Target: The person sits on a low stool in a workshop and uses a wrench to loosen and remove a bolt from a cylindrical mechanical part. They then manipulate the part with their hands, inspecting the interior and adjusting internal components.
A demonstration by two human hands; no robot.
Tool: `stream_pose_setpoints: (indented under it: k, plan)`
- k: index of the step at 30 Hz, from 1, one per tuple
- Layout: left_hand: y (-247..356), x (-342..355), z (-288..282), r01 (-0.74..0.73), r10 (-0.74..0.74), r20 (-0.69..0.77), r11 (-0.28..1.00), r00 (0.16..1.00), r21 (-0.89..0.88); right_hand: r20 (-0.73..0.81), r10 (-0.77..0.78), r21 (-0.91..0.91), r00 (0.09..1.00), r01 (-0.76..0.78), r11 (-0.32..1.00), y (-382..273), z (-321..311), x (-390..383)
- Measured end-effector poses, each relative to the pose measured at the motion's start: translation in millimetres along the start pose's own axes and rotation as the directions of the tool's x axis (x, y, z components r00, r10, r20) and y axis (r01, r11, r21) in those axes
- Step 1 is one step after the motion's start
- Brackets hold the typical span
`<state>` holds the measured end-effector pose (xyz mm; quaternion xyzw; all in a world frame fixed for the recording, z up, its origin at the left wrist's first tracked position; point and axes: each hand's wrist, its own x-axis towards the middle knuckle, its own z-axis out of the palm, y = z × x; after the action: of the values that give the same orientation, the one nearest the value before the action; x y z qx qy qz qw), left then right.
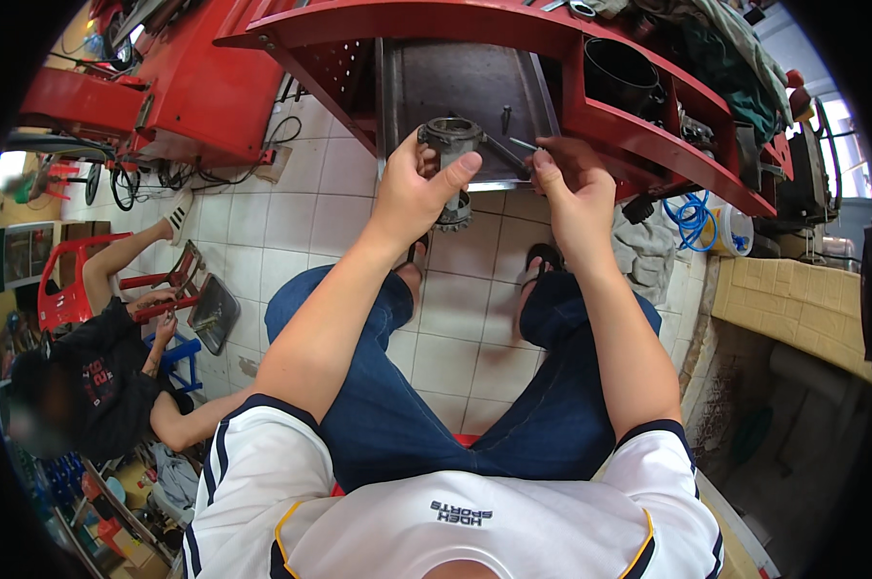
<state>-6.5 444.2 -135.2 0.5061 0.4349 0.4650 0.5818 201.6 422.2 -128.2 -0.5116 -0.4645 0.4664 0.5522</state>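
My left hand (418,188) is wrapped round a grey metal cylindrical machine part (452,145), held upright over the near edge of the tray. The part has a round open top with lugs and a toothed lower end; my fingers and thumb cover some of its middle. To its right, my right hand (576,188) pinches a thin silvery metal rod (524,144) that points left toward the part without touching it. The rod's other end is hidden in my fingers. A dark bar (503,154) lies between the two hands; I cannot tell what it rests on.
A grey metal tray (455,72) with a small bolt (505,118) in it sits within the red workbench frame (330,27). At the right are a black pot (621,72), a blue coiled hose (689,220) and a cardboard box (793,309). Another person (98,376) sits at the left.
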Motion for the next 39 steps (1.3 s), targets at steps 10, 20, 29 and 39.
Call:
stream_pose_setpoints:
  k: [10,20,29,39]
  plan:
    - [-17,-2,7,-0.039,0.041,0.09,0.999,0.995,-0.026,0.086,-0.393,-0.19,0.916,0.402,0.896,-13,12,-22]
    - [-10,0,10,-0.189,0.19,0.015,0.963,0.982,0.193,0.171,-0.531,-0.292,0.83,0.558,0.777,-15,15,-21]
    - [0,-6,8,-0.259,0.26,0.054,0.874,0.964,0.412,0.201,-0.403,-0.184,0.893,0.438,0.88,-13,13,-21]
    - [-2,-4,2,-0.367,0.352,0.117,0.828,0.929,0.424,0.159,-0.294,-0.104,0.943,0.312,0.944,-16,6,-20]
